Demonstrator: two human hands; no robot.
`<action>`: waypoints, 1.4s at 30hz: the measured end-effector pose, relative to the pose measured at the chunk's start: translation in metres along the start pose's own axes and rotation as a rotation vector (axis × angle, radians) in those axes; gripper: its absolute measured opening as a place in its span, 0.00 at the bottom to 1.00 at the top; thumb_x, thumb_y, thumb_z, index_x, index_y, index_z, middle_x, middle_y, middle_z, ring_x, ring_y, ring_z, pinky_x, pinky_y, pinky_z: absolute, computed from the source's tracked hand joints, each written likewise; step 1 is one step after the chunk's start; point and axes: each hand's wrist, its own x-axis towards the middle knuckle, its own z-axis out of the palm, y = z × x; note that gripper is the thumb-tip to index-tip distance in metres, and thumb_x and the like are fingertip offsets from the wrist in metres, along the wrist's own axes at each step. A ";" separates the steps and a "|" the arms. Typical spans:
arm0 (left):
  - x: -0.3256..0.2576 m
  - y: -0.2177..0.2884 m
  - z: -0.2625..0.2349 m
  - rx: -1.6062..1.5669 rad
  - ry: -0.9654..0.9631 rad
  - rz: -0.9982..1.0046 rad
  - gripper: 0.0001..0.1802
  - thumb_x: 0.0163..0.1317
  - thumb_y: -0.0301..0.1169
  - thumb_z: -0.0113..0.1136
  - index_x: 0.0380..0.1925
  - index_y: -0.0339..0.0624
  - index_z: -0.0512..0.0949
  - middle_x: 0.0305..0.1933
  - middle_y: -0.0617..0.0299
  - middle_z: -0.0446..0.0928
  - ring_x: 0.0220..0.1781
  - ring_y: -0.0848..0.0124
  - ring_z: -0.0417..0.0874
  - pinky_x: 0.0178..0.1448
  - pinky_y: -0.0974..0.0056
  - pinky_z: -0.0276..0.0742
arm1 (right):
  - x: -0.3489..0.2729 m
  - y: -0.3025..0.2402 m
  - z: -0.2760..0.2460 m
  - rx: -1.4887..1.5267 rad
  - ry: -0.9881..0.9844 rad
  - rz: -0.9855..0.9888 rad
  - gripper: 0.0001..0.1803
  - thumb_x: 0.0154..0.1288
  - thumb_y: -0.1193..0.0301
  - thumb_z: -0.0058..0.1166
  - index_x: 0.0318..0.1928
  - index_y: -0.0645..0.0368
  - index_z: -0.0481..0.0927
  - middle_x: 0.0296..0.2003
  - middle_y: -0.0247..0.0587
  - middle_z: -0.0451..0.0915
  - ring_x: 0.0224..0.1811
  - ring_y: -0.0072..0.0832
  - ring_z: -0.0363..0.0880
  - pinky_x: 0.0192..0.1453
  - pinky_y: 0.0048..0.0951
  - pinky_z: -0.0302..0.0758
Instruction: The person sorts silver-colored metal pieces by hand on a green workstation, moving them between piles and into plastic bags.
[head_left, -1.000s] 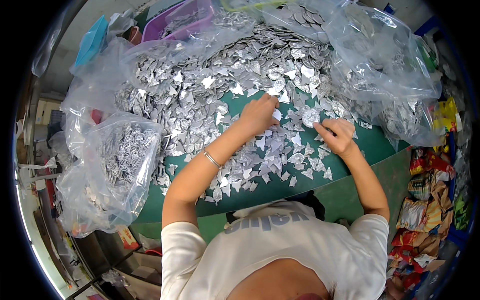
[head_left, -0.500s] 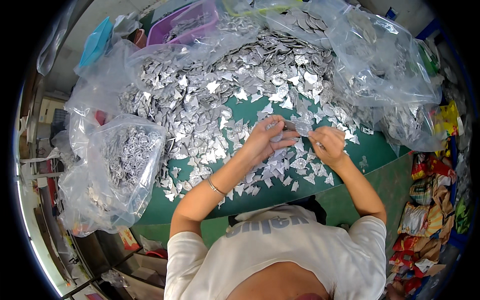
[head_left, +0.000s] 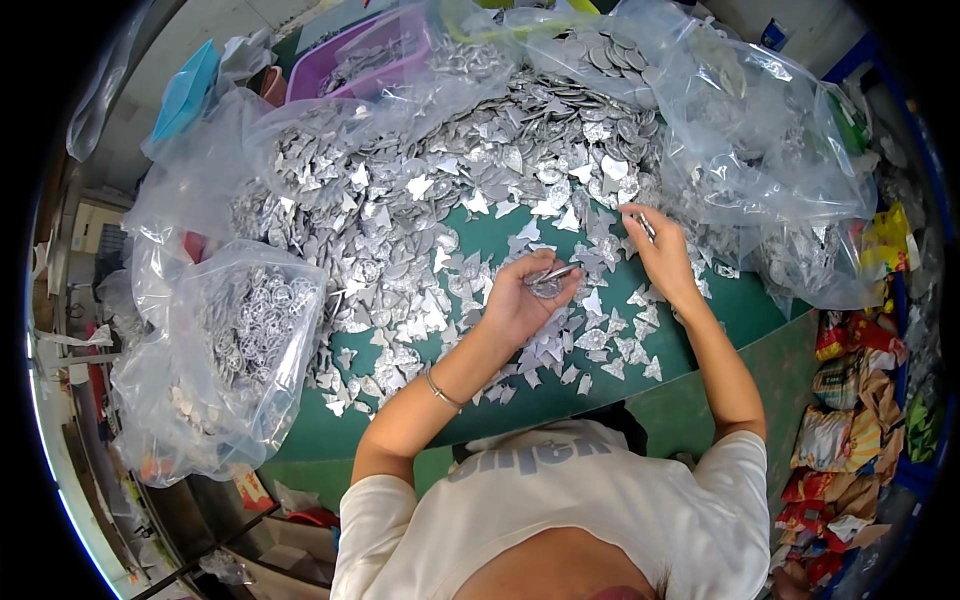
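**Over the green table, centre of frame: two hands, two silver pieces, a short gap between**

Just left of frame centre, the left hand (head_left: 520, 300) is turned palm up, fingers curled round a small stack of silver metal pieces (head_left: 548, 281). One thin piece juts from the stack toward the right, its long axis running up and right, aimed roughly at the other hand. Fingers closed on the stack; grip looks loose but settled. A thin bracelet (head_left: 440, 388) sits on that forearm

Right of centre and a little higher, the right hand (head_left: 662, 256) has thumb and forefinger pinched together on a single slim silver piece (head_left: 645, 224), tilted, long axis running up-left to down-right. Remaining fingers are folded in

Relation that matters: the pinched piece lies up and to the right of the held stack, apart from it, with bare green table (head_left: 760, 300) and a few loose triangular offcuts (head_left: 600, 340) below the gap. Right hand is the nearer one to the big heap of silver scrap (head_left: 450, 190) in the upper middle; left hand is nearer the person's body

Around them: a clear plastic bag of ring-shaped parts (head_left: 250, 330) at left, another clear bag (head_left: 760, 140) at upper right, a purple bin (head_left: 370, 50) at top, coloured packets (head_left: 850, 420) at the right edge
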 end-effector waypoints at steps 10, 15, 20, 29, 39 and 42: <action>-0.001 0.002 -0.002 -0.039 -0.243 -0.062 0.20 0.45 0.17 0.47 0.42 0.32 0.70 0.39 0.54 0.69 0.35 0.68 0.69 0.31 0.74 0.67 | 0.071 -0.010 0.036 -1.020 0.102 -0.023 0.16 0.54 0.61 0.58 0.26 0.62 0.75 0.27 0.50 0.79 0.24 0.37 0.82 0.24 0.33 0.77; 0.003 0.002 -0.002 0.201 -0.032 0.079 0.23 0.47 0.19 0.45 0.48 0.34 0.67 0.40 0.57 0.69 0.37 0.67 0.71 0.34 0.68 0.70 | 0.073 0.006 0.029 -0.990 0.085 -0.080 0.13 0.58 0.64 0.53 0.24 0.61 0.77 0.26 0.50 0.80 0.25 0.38 0.81 0.26 0.32 0.76; 0.017 0.022 0.006 0.293 -0.098 -0.005 0.19 0.60 0.38 0.50 0.47 0.38 0.69 0.37 0.59 0.72 0.44 0.62 0.75 0.42 0.61 0.75 | 0.045 -0.003 0.016 0.085 -0.172 0.194 0.14 0.62 0.62 0.51 0.30 0.61 0.79 0.24 0.37 0.79 0.21 0.23 0.74 0.26 0.24 0.69; 0.061 0.025 0.022 0.183 -0.019 -0.177 0.14 0.59 0.37 0.56 0.41 0.40 0.73 0.43 0.57 0.76 0.37 0.72 0.76 0.34 0.69 0.75 | 0.068 -0.024 0.018 -0.349 0.125 0.018 0.12 0.62 0.70 0.48 0.42 0.67 0.72 0.38 0.55 0.76 0.29 0.46 0.79 0.33 0.38 0.76; 0.115 0.053 0.057 1.549 -0.105 1.011 0.12 0.53 0.33 0.62 0.35 0.39 0.76 0.27 0.58 0.77 0.25 0.68 0.75 0.31 0.65 0.72 | 0.093 0.007 0.021 -0.693 0.186 -0.006 0.10 0.56 0.78 0.44 0.40 0.65 0.70 0.38 0.52 0.75 0.33 0.50 0.78 0.35 0.45 0.75; 0.131 0.064 0.081 1.963 0.036 1.334 0.12 0.51 0.30 0.61 0.37 0.44 0.78 0.31 0.57 0.74 0.33 0.59 0.76 0.34 0.58 0.74 | 0.085 0.003 0.016 -0.623 0.158 -0.067 0.08 0.58 0.77 0.44 0.39 0.65 0.71 0.36 0.53 0.74 0.34 0.50 0.76 0.36 0.44 0.73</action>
